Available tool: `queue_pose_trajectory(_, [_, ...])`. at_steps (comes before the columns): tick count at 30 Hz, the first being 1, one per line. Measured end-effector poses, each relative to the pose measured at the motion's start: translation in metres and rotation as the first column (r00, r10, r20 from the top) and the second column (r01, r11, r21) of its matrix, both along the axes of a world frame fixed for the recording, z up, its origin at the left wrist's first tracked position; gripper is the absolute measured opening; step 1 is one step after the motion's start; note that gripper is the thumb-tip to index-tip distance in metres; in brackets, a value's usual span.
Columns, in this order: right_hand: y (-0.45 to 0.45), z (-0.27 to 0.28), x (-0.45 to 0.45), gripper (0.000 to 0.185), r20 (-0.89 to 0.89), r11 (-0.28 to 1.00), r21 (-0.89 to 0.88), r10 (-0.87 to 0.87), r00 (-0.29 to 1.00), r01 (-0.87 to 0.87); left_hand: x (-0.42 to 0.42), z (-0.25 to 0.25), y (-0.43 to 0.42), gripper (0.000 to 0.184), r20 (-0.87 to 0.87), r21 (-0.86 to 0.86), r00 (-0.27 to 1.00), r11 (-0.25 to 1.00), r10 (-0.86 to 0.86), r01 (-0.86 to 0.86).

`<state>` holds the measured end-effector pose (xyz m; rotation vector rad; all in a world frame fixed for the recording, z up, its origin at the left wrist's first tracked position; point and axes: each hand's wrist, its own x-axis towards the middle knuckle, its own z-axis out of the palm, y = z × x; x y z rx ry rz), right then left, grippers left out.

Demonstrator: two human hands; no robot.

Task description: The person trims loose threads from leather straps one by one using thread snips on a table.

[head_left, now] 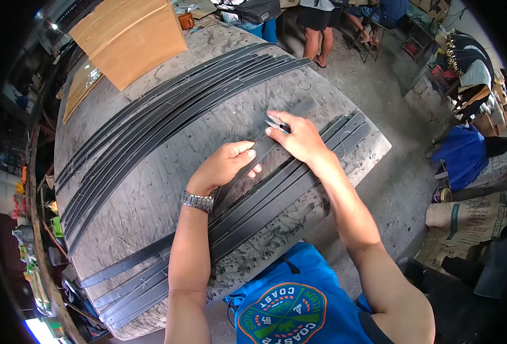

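While firm between left fingers [242, 148], dark strap [262, 147] near right fingers [277, 135] tight around snips [278, 125].

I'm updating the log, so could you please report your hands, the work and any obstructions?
Left hand holding black strap. Right hand holding snips close by. Other straps alongside; no obstruction seen.

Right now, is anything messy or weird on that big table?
A little: pale loose threads lie in stray curls over the neatly lined-up dark straps, looking like untidy leftovers. The tabletop has dark smudges, so it looks dirty. I can't see anything spilled.
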<state>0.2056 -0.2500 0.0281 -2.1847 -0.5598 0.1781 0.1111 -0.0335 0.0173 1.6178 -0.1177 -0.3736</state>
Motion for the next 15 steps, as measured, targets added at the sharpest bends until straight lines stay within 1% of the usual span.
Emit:
queue_pose_trajectory(1, [0.002,0.005,0.006,0.043,-0.047,0.988,-0.151,0.022,0.999,-0.029,0.000,-0.002,0.003,0.027,-0.028,0.021,1.000,1.000,-0.004,0.005])
queue_pose_trajectory(3, [0.002,-0.004,0.017,0.040,0.007,0.974,-0.225,0.039,0.999,-0.037,0.003,-0.014,0.009,0.028,-0.082,0.063,0.997,0.998,-0.002,0.007])
queue_pose_trajectory(4, [0.003,-0.011,0.021,0.039,0.027,0.963,-0.265,0.054,0.998,-0.045,0.007,-0.019,0.010,0.032,0.049,0.190,0.999,0.981,0.017,-0.026])
queue_pose_trajectory(5, [0.004,-0.017,0.023,0.039,0.042,0.959,-0.279,0.056,0.998,-0.042,0.004,-0.025,0.010,0.032,0.203,0.404,0.977,0.903,0.069,-0.148])
queue_pose_trajectory(6, [0.004,-0.021,0.026,0.039,0.060,0.956,-0.292,0.053,0.997,-0.033,0.002,-0.021,0.005,0.032,0.361,0.576,0.930,0.766,0.073,-0.284])
queue_pose_trajectory(7, [0.004,-0.025,0.029,0.038,0.083,0.952,-0.305,0.049,0.995,-0.021,0.002,-0.016,0.000,0.031,0.509,0.689,0.860,0.585,0.029,-0.427])
queue_pose_trajectory(8, [0.003,-0.034,0.032,0.033,0.122,0.960,-0.279,0.049,0.991,-0.013,0.006,-0.010,-0.005,0.026,0.384,0.614,0.913,0.701,0.137,-0.363])
queue_pose_trajectory(11, [0.001,-0.030,0.031,0.033,0.079,0.964,-0.266,0.046,0.996,-0.023,0.009,-0.022,-0.021,0.020,0.458,0.596,0.862,0.645,0.216,-0.478])
queue_pose_trajectory(14, [-0.001,-0.029,0.030,0.033,0.072,0.965,-0.261,0.060,0.996,-0.040,0.011,-0.027,-0.037,0.017,0.492,0.611,0.824,0.563,0.281,-0.557])
queue_pose_trajectory(15, [-0.001,-0.030,0.030,0.033,0.076,0.965,-0.258,0.066,0.995,-0.044,0.011,-0.030,-0.037,0.016,0.511,0.595,0.808,0.557,0.294,-0.579])
